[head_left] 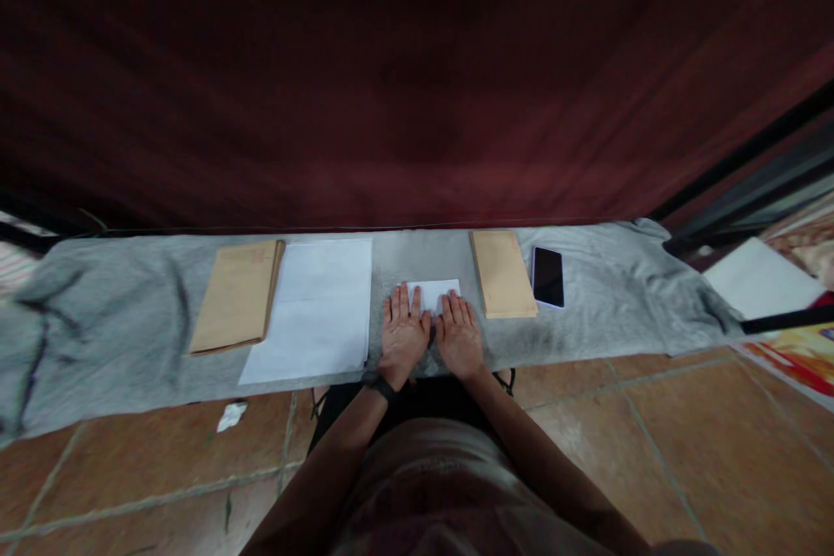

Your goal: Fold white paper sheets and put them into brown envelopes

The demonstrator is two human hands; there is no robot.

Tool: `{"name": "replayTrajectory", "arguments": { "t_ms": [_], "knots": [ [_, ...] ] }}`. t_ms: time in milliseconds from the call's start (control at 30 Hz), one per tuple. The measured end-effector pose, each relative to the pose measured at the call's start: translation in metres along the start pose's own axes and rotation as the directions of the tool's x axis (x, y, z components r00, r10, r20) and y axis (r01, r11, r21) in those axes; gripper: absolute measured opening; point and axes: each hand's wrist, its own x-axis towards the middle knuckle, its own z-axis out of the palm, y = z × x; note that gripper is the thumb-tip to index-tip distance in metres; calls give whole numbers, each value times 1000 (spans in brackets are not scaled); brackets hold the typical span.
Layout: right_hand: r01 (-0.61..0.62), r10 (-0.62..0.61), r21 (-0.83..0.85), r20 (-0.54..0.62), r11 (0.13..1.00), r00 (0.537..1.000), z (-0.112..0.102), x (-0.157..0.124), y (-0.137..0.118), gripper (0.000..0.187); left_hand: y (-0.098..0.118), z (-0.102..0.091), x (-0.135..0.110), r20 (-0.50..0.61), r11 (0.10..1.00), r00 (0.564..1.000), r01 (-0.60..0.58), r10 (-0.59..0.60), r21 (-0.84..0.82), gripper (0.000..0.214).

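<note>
A small white piece of paper (435, 289), apparently folded, lies on the grey cloth in front of me. My left hand (404, 334) rests flat on its left part, fingers stretched forward. Flat on the right part lies my right hand (460, 337), its fingers also extended. The two thumbs come close together over the paper's near edge, and the palms cover much of its lower side. Just left of my left hand is a stack of large white sheets (319, 304). Brown envelopes (505, 274) lie to the right of my right hand.
Another stack of brown envelopes (238, 295) overlaps the white sheets' left edge. A phone (548, 276) lies beside the right envelopes. Grey cloth (612, 304) covers the narrow table, with a dark red curtain (417, 122) behind. A crumpled white scrap (231, 415) is on the tiled floor.
</note>
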Motion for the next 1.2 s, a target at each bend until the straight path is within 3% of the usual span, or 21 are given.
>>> {"name": "replayTrajectory", "arguments": {
  "t_ms": [400, 633, 800, 1200],
  "knots": [
    [-25, 25, -6, 24, 1000, 999, -4, 10, -2, 50, -1, 5, -1, -8, 1000, 1000, -8, 8, -4, 59],
    [85, -91, 63, 97, 994, 991, -1, 29, -10, 49, -4, 6, 1, 17, 997, 1000, -3, 5, -71, 59],
    [135, -142, 73, 88, 988, 986, 2, 33, -9, 48, -2, 3, 1, 14, 1000, 1000, -17, 17, -8, 58],
    [35, -35, 22, -7, 999, 999, 12, 29, 11, 50, -1, 2, 0, -35, 1000, 999, -24, 24, 15, 58]
  ]
}}
